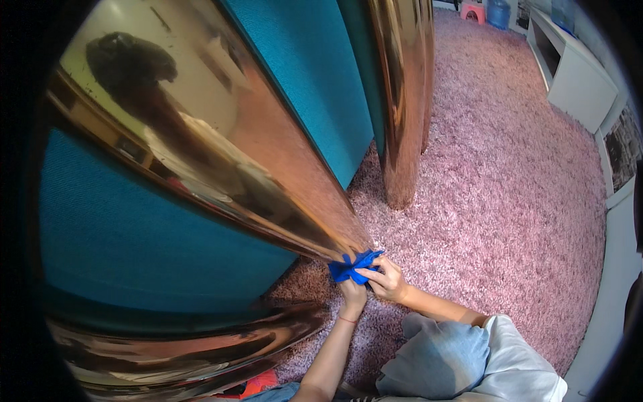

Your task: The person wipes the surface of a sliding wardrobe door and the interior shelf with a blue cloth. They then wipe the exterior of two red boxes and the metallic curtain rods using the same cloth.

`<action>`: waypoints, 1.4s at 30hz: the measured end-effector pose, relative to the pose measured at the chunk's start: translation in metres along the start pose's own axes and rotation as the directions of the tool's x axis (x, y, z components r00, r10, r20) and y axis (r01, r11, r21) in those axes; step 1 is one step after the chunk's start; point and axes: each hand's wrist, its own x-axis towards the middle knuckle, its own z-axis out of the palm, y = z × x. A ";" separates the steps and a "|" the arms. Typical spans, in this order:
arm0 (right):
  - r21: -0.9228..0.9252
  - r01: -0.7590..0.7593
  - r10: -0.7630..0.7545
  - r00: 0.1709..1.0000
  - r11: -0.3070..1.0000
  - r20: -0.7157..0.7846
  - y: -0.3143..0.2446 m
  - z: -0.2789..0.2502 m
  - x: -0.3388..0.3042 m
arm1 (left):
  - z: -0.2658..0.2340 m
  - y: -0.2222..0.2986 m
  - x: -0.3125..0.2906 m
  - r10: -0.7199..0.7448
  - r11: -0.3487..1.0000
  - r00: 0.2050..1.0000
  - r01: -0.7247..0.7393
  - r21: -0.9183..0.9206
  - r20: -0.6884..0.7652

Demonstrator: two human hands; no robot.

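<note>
A crumpled blue cloth (345, 269) lies against the narrow lower end of a shiny gold-coloured furniture leg (268, 134), close to the carpet. My right hand (388, 277) grips the cloth's right side, with thumb and fingers closed on it. From below, my left hand (352, 295) reaches up to the same cloth; its fingers are mostly hidden under the fabric and seem to clasp it. A thin red string circles my left wrist. Teal fabric panels (147, 234) flank the polished leg, whose mirror-like face shows a blurred reflection.
Pink shaggy carpet (495, 174) spreads to the right. A second gold leg (400, 161) stands farther back, and another curved gold piece (201, 348) lies at the lower left. Along the right wall is a white low cabinet (583, 94); a pink stool (473, 12) and blue water jug (498, 13) stand far off.
</note>
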 end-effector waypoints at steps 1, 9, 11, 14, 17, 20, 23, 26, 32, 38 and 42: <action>-0.003 -0.009 0.009 1.000 1.000 0.024 0.003 -0.001 -0.006 | 0.001 -0.002 -0.004 -0.028 0.999 0.999 0.027 0.018 0.024; -0.007 -0.010 0.009 0.995 1.000 -0.098 -0.017 -0.006 0.029 | 0.000 0.006 0.002 -0.094 0.993 0.995 0.097 -0.073 0.036; 0.008 0.008 -0.007 0.989 1.000 -0.148 -0.021 -0.006 0.036 | -0.003 0.002 0.006 -0.021 0.999 0.999 0.023 -0.039 0.034; 0.002 -0.008 0.008 0.996 1.000 -0.092 -0.012 -0.004 0.021 | -0.004 -0.011 0.002 0.077 0.987 0.987 -0.095 0.130 0.139; -0.037 -0.097 0.098 0.995 0.995 0.025 0.004 -0.002 -0.017 | 0.001 -0.009 -0.006 0.023 0.976 0.987 -0.057 0.208 0.159; -0.059 -0.164 0.170 0.978 0.985 0.123 0.014 -0.005 -0.037 | 0.005 -0.004 -0.011 -0.066 0.985 0.991 0.046 0.169 0.114; -0.023 -0.106 0.106 0.994 0.994 0.035 0.007 -0.009 -0.015 | 0.003 0.002 -0.009 -0.148 0.984 0.987 0.141 0.106 0.060; -0.042 -0.084 0.077 0.987 0.996 -0.138 -0.009 -0.018 0.038 | -0.002 0.076 0.037 -0.093 0.995 0.987 0.087 -0.049 -0.129; -0.008 0.011 -0.013 0.961 1.000 -0.278 -0.020 -0.019 0.096 | -0.006 0.086 0.070 0.187 0.979 0.933 -0.201 -0.016 -0.309; -0.051 -0.350 0.343 0.933 0.935 -0.113 0.021 0.002 -0.001 | 0.021 0.011 0.022 0.540 0.635 0.842 -0.403 0.659 -0.004; -0.027 -0.472 0.473 0.880 0.881 0.039 0.024 -0.002 -0.024 | 0.010 -0.038 -0.036 0.261 0.523 0.843 -0.533 0.665 0.470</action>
